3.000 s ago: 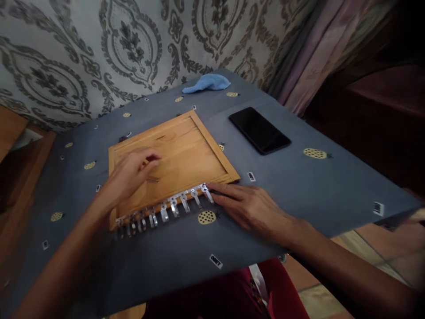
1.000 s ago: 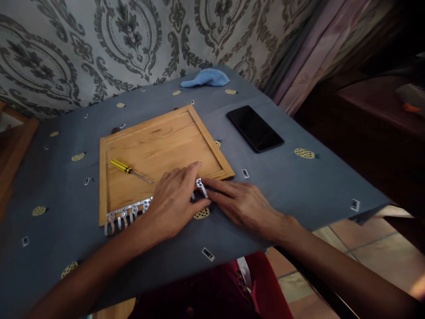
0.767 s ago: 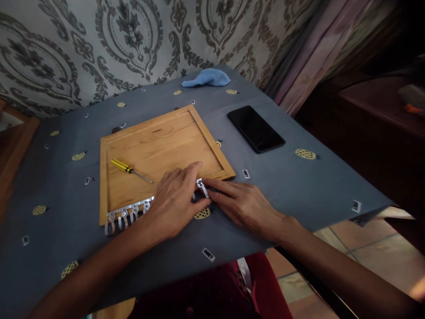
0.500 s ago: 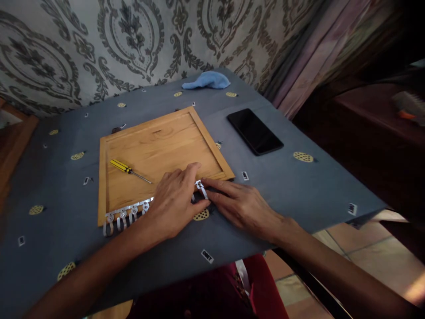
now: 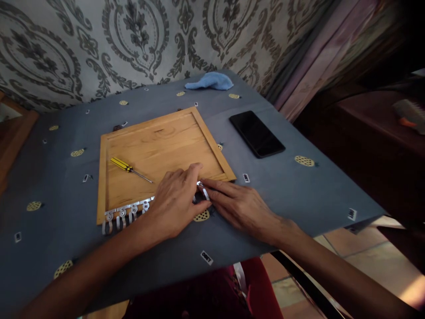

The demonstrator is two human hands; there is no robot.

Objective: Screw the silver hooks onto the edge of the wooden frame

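On the wooden tray's (image 5: pixel 159 146) near edge, a metal hook rail (image 5: pixel 126 212) is pressed flat by the spread left hand (image 5: pixel 175 201) and right hand (image 5: pixel 237 206); the tablecloth labels (image 5: pixel 206 257) are unreadable.

A yellow-and-black-handled screwdriver (image 5: pixel 130 169) lay at about nine o'clock in the picture. A flat black rectangular phone (image 5: pixel 257 134) rested on the blue-grey patterned tablecloth (image 5: pixel 299 190) at two o'clock, and a crumpled light-blue cloth (image 5: pixel 210 81) sat at twelve o'clock beside the grey damask-patterned wall (image 5: pixel 99 44).
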